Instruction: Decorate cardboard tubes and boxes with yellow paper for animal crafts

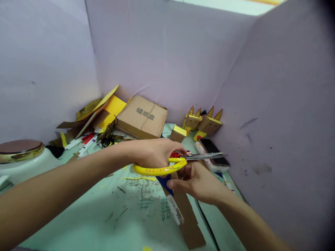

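My left hand [153,151] is closed around the handles of a pair of scissors [159,170]. They have a yellow handle loop, some red by the pivot, and metal blades pointing right, above my right hand. My right hand [195,181] has its fingers curled and its thumb stretched over the upper end of a long brown cardboard strip [187,216]. The strip slants down toward the front edge. Its top end is hidden behind my fingers. Beside the strip lies a narrow blue-and-white item [175,209] of a kind I cannot make out.
A cardboard box [143,118] stands at the back, beside yellow sheets [112,111] and markers [87,144]. Cardboard figures with pointed horns [209,125], a small yellow-topped block [178,133] and a phone [213,151] are at the right. A white jar [28,167] stands left; a black cable [206,223] runs along the front right.
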Available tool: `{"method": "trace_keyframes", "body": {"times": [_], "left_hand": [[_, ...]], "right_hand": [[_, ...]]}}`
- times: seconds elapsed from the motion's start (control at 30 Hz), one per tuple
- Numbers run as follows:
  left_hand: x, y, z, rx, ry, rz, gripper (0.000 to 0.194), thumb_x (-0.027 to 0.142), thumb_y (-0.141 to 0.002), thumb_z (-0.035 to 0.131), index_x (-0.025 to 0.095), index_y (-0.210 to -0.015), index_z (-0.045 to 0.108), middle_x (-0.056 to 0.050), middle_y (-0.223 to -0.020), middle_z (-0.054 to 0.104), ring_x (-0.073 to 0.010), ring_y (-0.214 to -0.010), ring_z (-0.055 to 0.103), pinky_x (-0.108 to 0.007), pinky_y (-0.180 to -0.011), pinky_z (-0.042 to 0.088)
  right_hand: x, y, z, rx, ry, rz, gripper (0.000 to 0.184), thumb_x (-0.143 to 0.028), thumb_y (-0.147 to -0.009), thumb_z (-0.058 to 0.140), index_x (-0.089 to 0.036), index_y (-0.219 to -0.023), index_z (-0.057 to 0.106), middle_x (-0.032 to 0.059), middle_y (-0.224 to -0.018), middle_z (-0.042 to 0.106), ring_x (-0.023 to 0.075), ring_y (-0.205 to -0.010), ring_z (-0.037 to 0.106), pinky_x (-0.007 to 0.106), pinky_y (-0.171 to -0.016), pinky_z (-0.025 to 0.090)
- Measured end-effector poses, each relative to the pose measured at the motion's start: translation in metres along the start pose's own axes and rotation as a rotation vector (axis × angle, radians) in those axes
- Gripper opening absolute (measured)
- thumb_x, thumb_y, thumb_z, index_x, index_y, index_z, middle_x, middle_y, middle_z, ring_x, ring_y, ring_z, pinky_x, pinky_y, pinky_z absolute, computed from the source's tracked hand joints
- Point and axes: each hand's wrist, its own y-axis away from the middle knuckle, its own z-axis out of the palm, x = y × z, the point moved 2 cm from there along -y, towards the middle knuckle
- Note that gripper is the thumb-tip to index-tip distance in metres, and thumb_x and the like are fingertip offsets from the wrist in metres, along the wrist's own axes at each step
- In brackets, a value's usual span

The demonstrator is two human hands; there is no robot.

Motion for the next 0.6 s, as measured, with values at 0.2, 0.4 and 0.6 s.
{"method": "trace_keyframes", "body": {"times": [0.2, 0.4, 0.6], "left_hand": [[0.005, -0.013, 0.000, -0.076, -0.050, -0.016, 0.055, 0.014, -0.060, 0.060, 0.018, -0.114, 0.058, -0.005, -0.101, 0.067, -0.0214, -0.086, 0.061, -0.028, -0.067, 0.047], [0.000, -0.027, 0.004, -0.066, -0.075, 0.016, 0.038, 0.015, -0.064, 0.060, 0.014, -0.102, 0.061, -0.003, -0.084, 0.065, -0.0172, -0.074, 0.057, -0.026, -0.062, 0.043], [-0.005, -0.004, 0.010, 0.521, -0.025, -0.066, 0.024, 0.038, -0.079, 0.053, 0.017, -0.088, 0.057, 0.001, -0.072, 0.055, -0.0127, -0.063, 0.048, -0.024, -0.055, 0.039]], "right_hand": [[0.006, 0.003, 0.002, 0.073, -0.026, 0.055, 0.019, -0.018, -0.057, 0.065, -0.017, -0.043, 0.053, -0.0058, -0.042, 0.046, 0.0076, -0.042, 0.036, 0.021, -0.043, 0.029], [0.021, 0.006, -0.004, 0.182, -0.137, 0.018, 0.015, -0.019, -0.057, 0.068, -0.016, -0.045, 0.059, -0.0058, -0.042, 0.048, 0.0066, -0.041, 0.034, 0.021, -0.042, 0.024], [0.051, 0.014, -0.023, 0.553, -0.375, -0.121, 0.012, -0.026, -0.058, 0.076, -0.015, -0.062, 0.071, -0.0006, -0.058, 0.065, 0.0127, -0.053, 0.053, 0.024, -0.053, 0.039]]}}
